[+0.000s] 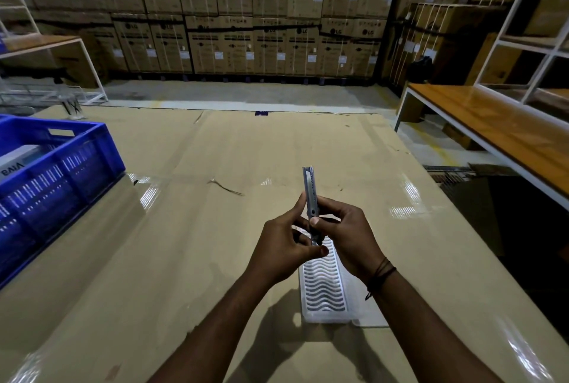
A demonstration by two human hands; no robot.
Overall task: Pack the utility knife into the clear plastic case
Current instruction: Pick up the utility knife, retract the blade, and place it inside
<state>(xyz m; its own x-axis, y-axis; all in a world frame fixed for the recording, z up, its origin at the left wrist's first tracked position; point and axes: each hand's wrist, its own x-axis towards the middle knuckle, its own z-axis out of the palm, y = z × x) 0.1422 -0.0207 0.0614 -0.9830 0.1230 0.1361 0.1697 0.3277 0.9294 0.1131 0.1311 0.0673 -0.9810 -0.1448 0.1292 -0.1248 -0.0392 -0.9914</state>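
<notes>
Both hands hold a slim grey utility knife [309,190] upright above the table, its tip pointing away from me. My left hand [283,247] pinches the knife's lower end between thumb and fingers. My right hand [348,238] grips its middle, thumb pressed on the slider. Below the hands, the clear plastic case [323,290] lies flat on the cardboard-covered table [215,228]; it shows a wavy white pattern. Its far end is hidden behind the hands.
A blue plastic crate [55,173] holding a white box stands at the table's left edge. A wooden bench [492,136] and white shelving [529,43] are on the right. Stacked cardboard boxes [246,13] line the back wall.
</notes>
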